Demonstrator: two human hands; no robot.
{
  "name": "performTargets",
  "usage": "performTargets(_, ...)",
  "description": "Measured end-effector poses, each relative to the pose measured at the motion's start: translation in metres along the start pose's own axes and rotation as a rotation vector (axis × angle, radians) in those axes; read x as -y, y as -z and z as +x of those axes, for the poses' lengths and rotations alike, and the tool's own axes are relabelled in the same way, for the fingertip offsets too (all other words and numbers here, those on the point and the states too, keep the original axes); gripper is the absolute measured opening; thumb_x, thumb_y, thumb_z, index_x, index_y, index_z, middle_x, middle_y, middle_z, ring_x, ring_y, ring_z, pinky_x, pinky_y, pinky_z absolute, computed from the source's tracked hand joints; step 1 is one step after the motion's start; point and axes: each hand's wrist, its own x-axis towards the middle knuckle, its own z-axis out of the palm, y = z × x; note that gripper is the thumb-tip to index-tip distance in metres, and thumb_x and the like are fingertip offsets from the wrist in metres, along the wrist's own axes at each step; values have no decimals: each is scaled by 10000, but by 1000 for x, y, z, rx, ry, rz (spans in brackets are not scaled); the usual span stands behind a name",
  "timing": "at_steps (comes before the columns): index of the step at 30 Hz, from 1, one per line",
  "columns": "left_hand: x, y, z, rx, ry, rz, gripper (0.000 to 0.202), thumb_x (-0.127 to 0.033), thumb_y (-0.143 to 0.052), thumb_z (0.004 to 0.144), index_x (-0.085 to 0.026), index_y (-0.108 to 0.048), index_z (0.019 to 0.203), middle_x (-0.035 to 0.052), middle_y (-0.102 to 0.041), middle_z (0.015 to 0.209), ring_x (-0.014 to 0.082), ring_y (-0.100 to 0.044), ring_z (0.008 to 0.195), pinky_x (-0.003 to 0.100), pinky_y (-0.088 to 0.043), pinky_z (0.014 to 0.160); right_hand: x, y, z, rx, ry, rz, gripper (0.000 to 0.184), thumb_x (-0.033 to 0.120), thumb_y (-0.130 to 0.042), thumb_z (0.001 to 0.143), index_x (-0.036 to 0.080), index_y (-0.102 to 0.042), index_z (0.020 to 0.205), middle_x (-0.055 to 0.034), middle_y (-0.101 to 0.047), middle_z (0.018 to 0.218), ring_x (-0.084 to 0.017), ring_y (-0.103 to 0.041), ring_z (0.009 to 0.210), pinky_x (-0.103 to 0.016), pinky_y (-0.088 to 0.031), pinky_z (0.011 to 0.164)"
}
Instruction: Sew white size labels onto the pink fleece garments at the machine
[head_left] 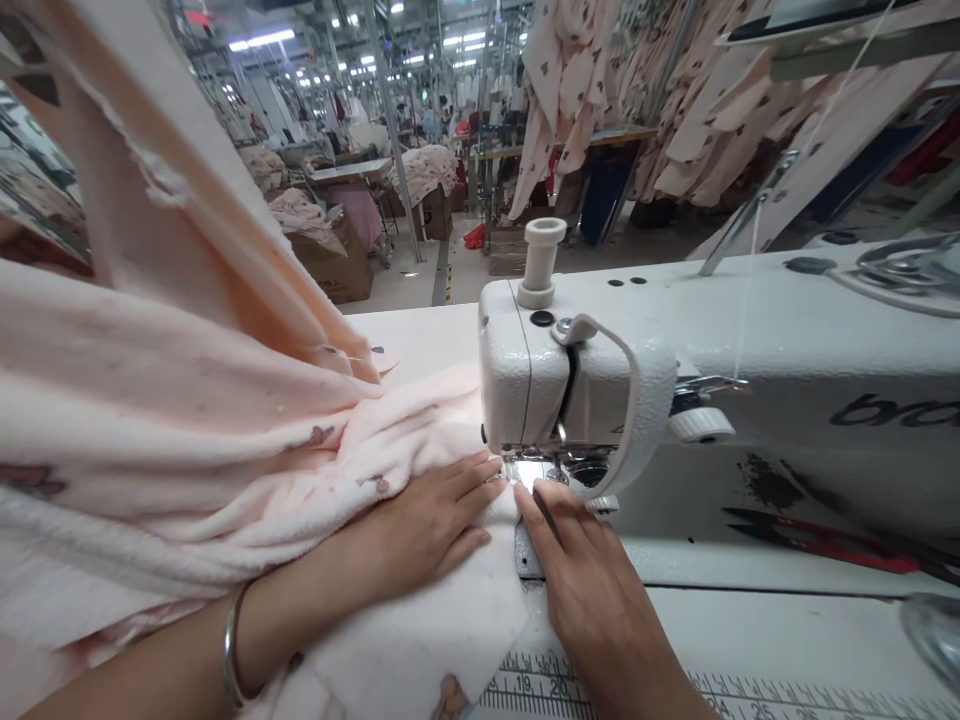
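Note:
A pale pink fleece fabric (187, 440) with small brown prints is piled over the left of the table and runs under the head of a white sewing machine (570, 380). My left hand (431, 520) lies flat on the fabric, fingers stretched toward the needle area (536, 470). A silver bangle (234, 650) is on that wrist. My right hand (581, 570) rests on the fabric edge just in front of the presser foot, fingers pointing at it, with a thin dark tool lying along the forefinger.
The white machine table (750, 640) has a printed ruler strip (540, 688) along its front edge. Red-handled snips (817, 540) lie at the machine's base on the right. Hanging pink garments (675, 100), cardboard boxes (330, 265) and other workstations fill the hall behind.

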Motion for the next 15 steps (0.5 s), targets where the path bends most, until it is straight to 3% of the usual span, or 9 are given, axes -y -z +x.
performTargets(10,3,0,3,13,23,-42,411,-332,-427,959,-132,-448,1317,144,-489,1383,261,-421,1331,436,-433,1071,7,3,4,-21,-64,54,494,17,-203,932,53,-445,1361,-174,-520,1216,-305,-449,1136,-431,-405,881)
performTargets(15,4,4,7,54,41,-82,378,-298,-452,948,-148,-459,1296,143,-478,1380,269,-451,1300,444,-448,1048,2,0,0,-14,6,0,506,0,-236,908,54,-434,1371,-170,-510,1243,-316,-437,1161,-428,-405,890)
